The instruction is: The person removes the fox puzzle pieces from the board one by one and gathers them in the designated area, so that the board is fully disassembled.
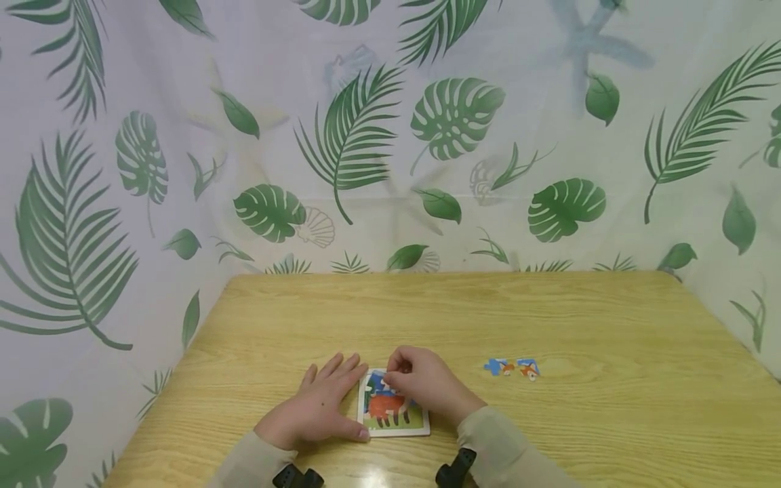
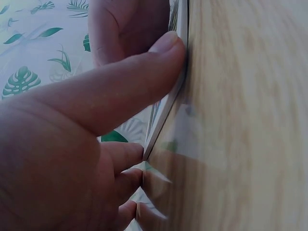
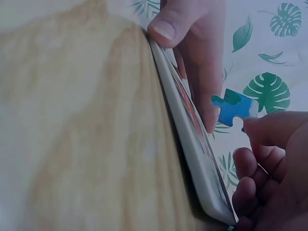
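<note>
A small picture puzzle in a white-rimmed tray lies on the table, showing a red-brown animal on green ground. Fingers spread, my left hand rests along the tray's left side, its thumb on the lower-left corner. In the left wrist view that thumb lies on the tray's rim. My right hand is over the upper part of the tray and pinches a puzzle piece between thumb and forefinger. The piece is blue with a green patch and is held just above the picture in the right wrist view.
Two loose puzzle pieces, a blue one with orange and white and another beside it, lie on the wooden table right of the tray. A leaf-printed cloth hangs behind the table. Black straps with cameras sit on both wrists.
</note>
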Motion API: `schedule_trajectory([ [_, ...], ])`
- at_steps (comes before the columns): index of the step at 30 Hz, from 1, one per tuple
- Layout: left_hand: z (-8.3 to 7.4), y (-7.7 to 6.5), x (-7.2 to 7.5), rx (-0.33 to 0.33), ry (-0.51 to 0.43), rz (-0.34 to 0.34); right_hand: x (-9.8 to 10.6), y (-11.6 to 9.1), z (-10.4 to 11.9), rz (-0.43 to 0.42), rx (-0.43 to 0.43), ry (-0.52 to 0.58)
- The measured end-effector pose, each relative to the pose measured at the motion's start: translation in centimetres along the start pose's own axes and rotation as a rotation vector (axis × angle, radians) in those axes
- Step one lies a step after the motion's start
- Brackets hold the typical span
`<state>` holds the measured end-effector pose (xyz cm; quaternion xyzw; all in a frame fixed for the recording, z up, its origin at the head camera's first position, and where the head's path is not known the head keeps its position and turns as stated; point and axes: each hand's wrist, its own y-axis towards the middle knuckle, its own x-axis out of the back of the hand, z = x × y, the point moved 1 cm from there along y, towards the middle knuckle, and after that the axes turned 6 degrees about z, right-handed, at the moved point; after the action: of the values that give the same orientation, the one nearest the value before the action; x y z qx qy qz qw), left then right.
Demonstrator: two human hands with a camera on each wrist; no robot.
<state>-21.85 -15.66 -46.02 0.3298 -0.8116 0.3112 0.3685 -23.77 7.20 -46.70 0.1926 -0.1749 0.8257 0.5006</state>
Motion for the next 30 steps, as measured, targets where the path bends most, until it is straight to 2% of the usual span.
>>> schedule_trajectory([
  [5,0.1,0.0,-0.1,-0.007,-0.003,-0.012,0.9,0.0,-0.2,0.019,0.005,0.003],
  [16,-0.1,0.0,-0.1,0.001,0.002,-0.018,4.0,-0.9,-0.2,-0.078,-0.003,-0.041],
  [30,0.0,-0.1,0.0,-0.012,0.008,-0.013,6.8,-2.1,-0.3,-0.108,-0.021,-0.046],
])
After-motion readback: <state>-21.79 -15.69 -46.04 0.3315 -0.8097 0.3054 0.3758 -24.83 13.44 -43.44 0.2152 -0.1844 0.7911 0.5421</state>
